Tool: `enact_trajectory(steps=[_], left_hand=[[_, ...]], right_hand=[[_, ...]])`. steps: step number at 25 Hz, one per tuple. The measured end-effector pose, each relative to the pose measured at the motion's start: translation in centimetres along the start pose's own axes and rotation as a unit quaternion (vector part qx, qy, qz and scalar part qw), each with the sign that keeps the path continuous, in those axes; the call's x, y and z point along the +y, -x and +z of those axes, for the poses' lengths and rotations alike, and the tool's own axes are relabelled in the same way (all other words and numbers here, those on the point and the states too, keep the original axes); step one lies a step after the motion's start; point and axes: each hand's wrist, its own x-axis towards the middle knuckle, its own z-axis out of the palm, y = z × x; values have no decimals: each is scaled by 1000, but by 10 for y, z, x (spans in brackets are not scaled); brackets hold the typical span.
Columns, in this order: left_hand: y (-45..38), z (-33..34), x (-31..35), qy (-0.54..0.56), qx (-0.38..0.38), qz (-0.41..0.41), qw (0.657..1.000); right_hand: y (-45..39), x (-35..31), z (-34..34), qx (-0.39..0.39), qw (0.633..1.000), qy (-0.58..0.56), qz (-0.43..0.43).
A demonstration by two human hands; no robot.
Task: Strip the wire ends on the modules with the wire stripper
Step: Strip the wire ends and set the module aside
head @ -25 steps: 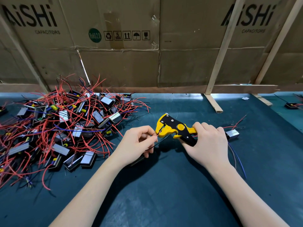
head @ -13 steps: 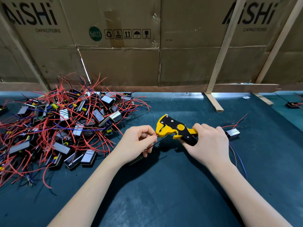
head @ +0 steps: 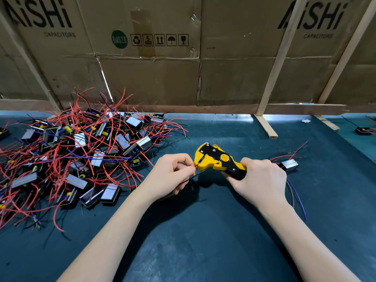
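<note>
A dark green mat (head: 203, 241) covers the table across the whole lower frame. Its far edge meets a cardboard wall (head: 152, 78) running along the upper half, braced by wooden slats (head: 274, 68) whose feet rest on the mat at upper right. The widest bare stretch of mat lies at lower centre, between and below the two forearms; another bare strip lies at centre top, between the pile and the slat foot.

No bins or trays show. The modules sit loose in a pile (head: 77, 155) at left, tangled in red wires, with a few blue and black ones; they are too many and too overlapped to count. One module (head: 289, 165) lies alone right of centre, just beyond the right hand, its red, black and blue leads trailing over the mat. Another small module (head: 363, 131) sits at the far right edge.

There is one stripper (head: 217, 159), yellow and black, at frame centre, its head pointing left. The right hand (head: 262, 180) grips its handles, fingers wrapped round them. The left hand (head: 173, 174) pinches a red wire (head: 196, 166) between thumb and fingertips, the wire's end meeting the stripper's head. A black wire (head: 193, 177) runs out below that hand. Whether the tool's blades have closed on the wire cannot be told.
</note>
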Motion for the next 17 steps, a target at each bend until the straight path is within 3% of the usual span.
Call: enact_trajectory(steps=[6, 12, 17], left_hand=[[2, -1, -3, -5, -8, -20, 1000], [0, -3, -2, 31, 14, -11, 999], [-2, -4, 3, 75, 58, -11, 995]], right_hand=[[-12, 21, 1, -20, 993, -14, 113], [-8, 16, 1, 34, 996, -49, 65], [-7, 16, 1, 5, 998, -37, 51]])
